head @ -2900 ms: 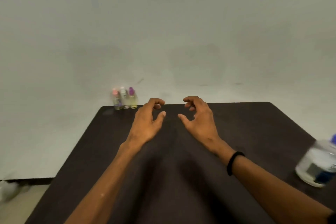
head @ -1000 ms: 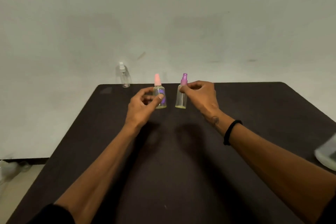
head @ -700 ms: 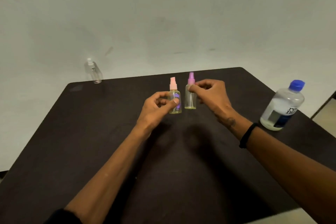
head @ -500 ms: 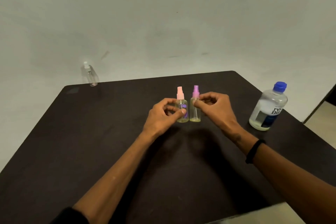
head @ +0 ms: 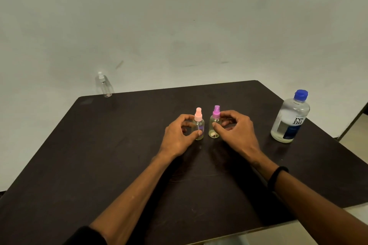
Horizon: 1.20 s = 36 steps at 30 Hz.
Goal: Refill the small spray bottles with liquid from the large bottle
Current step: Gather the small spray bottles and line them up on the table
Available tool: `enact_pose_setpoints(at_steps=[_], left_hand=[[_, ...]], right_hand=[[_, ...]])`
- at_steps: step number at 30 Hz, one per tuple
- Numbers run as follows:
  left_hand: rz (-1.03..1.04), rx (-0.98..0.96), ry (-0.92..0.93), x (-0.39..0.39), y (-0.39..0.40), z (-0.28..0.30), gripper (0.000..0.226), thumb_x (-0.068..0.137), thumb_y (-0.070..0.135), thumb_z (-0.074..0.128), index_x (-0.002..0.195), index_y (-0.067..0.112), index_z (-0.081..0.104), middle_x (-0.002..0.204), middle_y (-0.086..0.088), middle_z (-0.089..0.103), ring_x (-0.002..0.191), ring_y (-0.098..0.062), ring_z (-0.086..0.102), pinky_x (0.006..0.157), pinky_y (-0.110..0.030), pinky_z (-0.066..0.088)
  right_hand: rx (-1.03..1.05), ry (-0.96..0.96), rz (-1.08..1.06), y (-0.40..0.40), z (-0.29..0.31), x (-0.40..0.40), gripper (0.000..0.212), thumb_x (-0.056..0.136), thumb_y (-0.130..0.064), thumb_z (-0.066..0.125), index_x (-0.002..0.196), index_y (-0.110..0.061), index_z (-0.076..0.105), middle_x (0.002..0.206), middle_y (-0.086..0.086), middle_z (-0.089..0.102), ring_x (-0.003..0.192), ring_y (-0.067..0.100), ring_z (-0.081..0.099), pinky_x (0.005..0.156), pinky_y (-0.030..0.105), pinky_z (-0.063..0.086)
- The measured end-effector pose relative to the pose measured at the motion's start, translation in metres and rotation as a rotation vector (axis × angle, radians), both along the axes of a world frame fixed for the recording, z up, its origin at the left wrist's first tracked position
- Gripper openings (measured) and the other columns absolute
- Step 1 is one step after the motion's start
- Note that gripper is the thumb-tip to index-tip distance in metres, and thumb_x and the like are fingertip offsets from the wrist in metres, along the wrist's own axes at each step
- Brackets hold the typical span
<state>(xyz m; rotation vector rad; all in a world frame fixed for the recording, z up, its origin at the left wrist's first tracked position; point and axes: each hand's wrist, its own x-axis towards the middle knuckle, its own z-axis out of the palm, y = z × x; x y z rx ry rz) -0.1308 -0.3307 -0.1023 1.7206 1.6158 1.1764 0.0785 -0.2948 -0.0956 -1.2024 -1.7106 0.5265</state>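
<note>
Pink-capped and purple-capped, the two small spray bottles stand upright side by side at the middle of the dark table (head: 99,145), a narrow gap between them. I have the left hand (head: 177,135) curled round the pink-capped bottle (head: 199,125), thumb at its near side low on the body and fingers round the left and back. The right hand (head: 237,131) pinches the purple-capped bottle (head: 215,125) the same way, thumb against its front and fingers wrapping behind near the neck. Both bases appear to be resting on the table, though I cannot be certain of contact.

What I judge the next move to turn on: the large bottle (head: 289,117) with its blue cap stands upright well off to the right, near the table's right edge. It lies rightward of the right hand and clearly nearer to it than to the left. So I expect the right hand to let go and reach sideways for it, while the left steadies or uncaps. Both spray heads are on, long axes vertical, so uncapping means a twist about the upright.

A third, clear spray bottle (head: 104,87) sits apart at the far left corner.
</note>
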Motion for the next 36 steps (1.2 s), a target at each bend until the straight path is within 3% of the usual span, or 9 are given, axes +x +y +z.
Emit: enact_pose_setpoints(at_steps=[3,7,11,16,21,27,31,34,36], left_hand=[[0.004,0.001,0.006,-0.001,0.0,-0.002,0.052,0.085,0.031,0.086,0.131,0.029,0.062,0.109,0.023,0.066,0.096,0.014,0.059,0.083,-0.006,0.042],[-0.012,0.014,-0.002,0.0,-0.002,-0.001,0.058,0.084,0.028,0.087,0.136,0.025,0.06,0.119,0.013,0.07,0.102,0.006,0.062,0.095,-0.017,0.05],[-0.001,0.025,-0.017,-0.008,-0.009,0.002,0.068,0.081,0.038,0.088,0.141,0.029,0.056,0.121,0.01,0.069,0.104,0.001,0.062,0.089,-0.015,0.049],[0.094,0.074,-0.088,-0.035,-0.019,0.019,0.058,0.083,0.045,0.085,0.134,0.033,0.06,0.114,0.013,0.07,0.103,-0.006,0.065,0.085,-0.018,0.052],[0.299,0.153,-0.205,-0.083,-0.026,0.041,0.034,0.091,0.029,0.079,0.124,0.025,0.068,0.101,0.008,0.077,0.095,-0.009,0.071,0.085,-0.022,0.055],[0.608,0.139,-0.293,-0.17,-0.008,0.044,0.025,0.095,0.012,0.07,0.119,0.02,0.072,0.095,0.006,0.076,0.091,-0.011,0.07,0.085,-0.024,0.054],[0.774,0.101,-0.379,-0.23,0.026,0.035,0.021,0.097,0.015,0.067,0.116,0.024,0.071,0.088,0.012,0.069,0.089,-0.01,0.067,0.065,-0.01,0.042],[0.835,0.091,-0.374,-0.271,0.056,0.025,0.025,0.099,0.013,0.063,0.122,0.018,0.071,0.107,0.002,0.075,0.096,-0.013,0.066,0.065,-0.005,0.038],[0.84,0.076,-0.359,-0.292,0.077,0.02,0.028,0.101,0.01,0.061,0.128,0.016,0.07,0.122,-0.002,0.075,0.105,-0.016,0.066,0.081,-0.011,0.045]], right_hand=[[-0.003,-0.004,-0.012,0.0,-0.002,0.001,0.04,0.084,-0.028,0.087,0.121,-0.024,0.072,0.101,-0.016,0.072,0.091,-0.004,0.068,0.078,0.023,0.064],[0.011,-0.001,-0.007,-0.002,-0.001,0.002,0.052,0.082,-0.03,0.089,0.129,-0.026,0.068,0.108,-0.011,0.072,0.092,0.005,0.07,0.081,0.032,0.065],[0.089,0.045,-0.05,-0.012,0.002,0.001,0.064,0.082,-0.036,0.089,0.139,-0.026,0.061,0.116,-0.006,0.067,0.096,0.006,0.066,0.076,0.019,0.06],[0.37,0.115,-0.114,-0.03,0.026,-0.022,0.045,0.087,-0.029,0.085,0.127,-0.016,0.068,0.105,0.0,0.066,0.084,0.01,0.061,0.069,0.013,0.048],[0.5,0.137,0.045,-0.042,0.052,-0.087,0.026,0.09,-0.028,0.083,0.111,-0.016,0.073,0.093,-0.005,0.067,0.077,0.01,0.063,0.065,0.02,0.05],[0.261,0.229,0.246,-0.009,0.04,-0.205,0.019,0.088,-0.022,0.084,0.104,-0.021,0.076,0.088,-0.009,0.071,0.073,0.012,0.068,0.064,0.018,0.055],[0.034,0.33,0.259,0.028,0.024,-0.284,0.007,0.092,-0.019,0.079,0.095,-0.025,0.077,0.081,-0.014,0.074,0.075,0.001,0.07,0.064,0.012,0.053],[-0.054,0.298,0.276,0.066,0.018,-0.335,0.008,0.095,-0.018,0.075,0.099,-0.025,0.076,0.088,-0.015,0.074,0.083,-0.002,0.071,0.072,0.011,0.057],[-0.102,0.255,0.272,0.092,0.017,-0.363,0.012,0.096,-0.017,0.072,0.107,-0.018,0.076,0.096,-0.008,0.075,0.09,0.003,0.071,0.081,0.018,0.059]])
